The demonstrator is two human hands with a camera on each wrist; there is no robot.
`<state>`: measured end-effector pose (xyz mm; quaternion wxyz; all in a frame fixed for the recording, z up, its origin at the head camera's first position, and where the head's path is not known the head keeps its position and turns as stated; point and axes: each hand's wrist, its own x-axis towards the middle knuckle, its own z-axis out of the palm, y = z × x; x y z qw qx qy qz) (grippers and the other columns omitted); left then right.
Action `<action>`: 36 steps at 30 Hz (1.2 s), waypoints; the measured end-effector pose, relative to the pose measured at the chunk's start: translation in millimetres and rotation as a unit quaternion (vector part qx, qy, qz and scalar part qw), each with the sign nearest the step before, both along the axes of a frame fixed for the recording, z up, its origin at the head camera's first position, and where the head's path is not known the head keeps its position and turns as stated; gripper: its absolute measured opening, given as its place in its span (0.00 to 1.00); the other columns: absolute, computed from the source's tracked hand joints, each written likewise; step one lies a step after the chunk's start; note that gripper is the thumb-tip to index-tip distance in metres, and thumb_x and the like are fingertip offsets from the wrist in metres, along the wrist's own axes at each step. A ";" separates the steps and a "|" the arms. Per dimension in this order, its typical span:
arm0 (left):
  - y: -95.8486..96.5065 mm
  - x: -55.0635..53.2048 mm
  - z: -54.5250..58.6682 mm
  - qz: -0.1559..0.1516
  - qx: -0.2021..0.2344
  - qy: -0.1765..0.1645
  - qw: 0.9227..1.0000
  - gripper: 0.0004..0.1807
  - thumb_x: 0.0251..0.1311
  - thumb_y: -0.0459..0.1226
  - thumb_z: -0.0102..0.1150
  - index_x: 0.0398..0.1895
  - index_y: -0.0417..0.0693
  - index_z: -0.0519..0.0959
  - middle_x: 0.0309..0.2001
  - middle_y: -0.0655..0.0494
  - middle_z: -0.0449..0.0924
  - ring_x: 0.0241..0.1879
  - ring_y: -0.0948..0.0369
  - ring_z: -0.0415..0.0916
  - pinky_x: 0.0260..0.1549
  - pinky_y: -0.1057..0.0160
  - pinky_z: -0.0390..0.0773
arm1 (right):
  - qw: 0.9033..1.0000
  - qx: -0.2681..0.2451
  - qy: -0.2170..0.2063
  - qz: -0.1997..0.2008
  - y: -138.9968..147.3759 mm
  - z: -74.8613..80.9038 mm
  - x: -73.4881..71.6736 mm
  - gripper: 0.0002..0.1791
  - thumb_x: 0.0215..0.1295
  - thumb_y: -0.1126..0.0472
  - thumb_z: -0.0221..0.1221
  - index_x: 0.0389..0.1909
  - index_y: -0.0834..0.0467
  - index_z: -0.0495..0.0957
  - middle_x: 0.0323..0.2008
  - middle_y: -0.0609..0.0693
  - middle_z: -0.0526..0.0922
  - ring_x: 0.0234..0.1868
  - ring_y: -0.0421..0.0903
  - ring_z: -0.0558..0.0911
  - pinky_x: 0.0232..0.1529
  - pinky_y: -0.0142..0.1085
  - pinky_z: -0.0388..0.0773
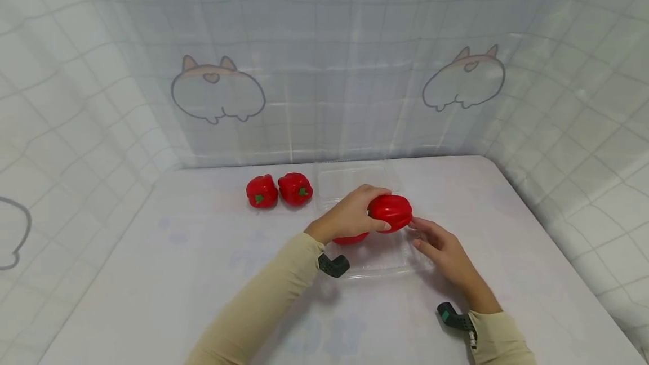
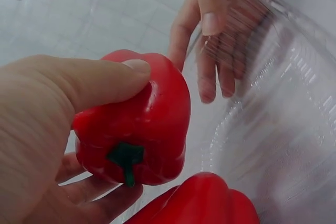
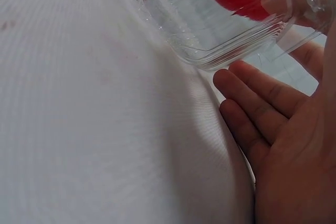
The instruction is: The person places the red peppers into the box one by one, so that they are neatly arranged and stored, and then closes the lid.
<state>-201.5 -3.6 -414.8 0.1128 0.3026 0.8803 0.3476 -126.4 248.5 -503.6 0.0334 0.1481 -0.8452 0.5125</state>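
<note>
My left hand (image 1: 355,216) grips a red bell pepper (image 1: 394,213) between thumb and fingers, over a clear plastic container (image 1: 375,270). Its green stem (image 2: 126,158) faces the left wrist camera. Below the held one, another red bell pepper (image 2: 210,200) lies inside the container, partly hidden by the left hand in the head view. My right hand (image 1: 446,255) is at the container's right side, fingers loosely bent and nothing gripped. In the right wrist view its fingers (image 3: 257,100) are right beside the clear wall.
Two more red bell peppers, one on the left (image 1: 262,191) and one on the right (image 1: 296,189), sit side by side on the white table (image 1: 203,275), left of the container. The container's clear lid (image 1: 350,176) lies folded back toward the curtain (image 1: 324,72) behind.
</note>
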 end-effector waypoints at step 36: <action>24.1 6.2 -6.4 -0.055 -0.217 0.159 0.961 0.38 0.58 0.53 0.69 0.72 0.58 0.70 0.63 0.57 0.71 0.60 0.60 0.65 0.55 0.62 0.76 | 1.000 -0.016 -0.015 -0.007 0.4 -3.6 -2.3 0.34 0.71 0.60 0.61 0.75 0.54 0.62 0.66 0.59 0.73 0.65 0.58 0.74 0.57 0.46 0.75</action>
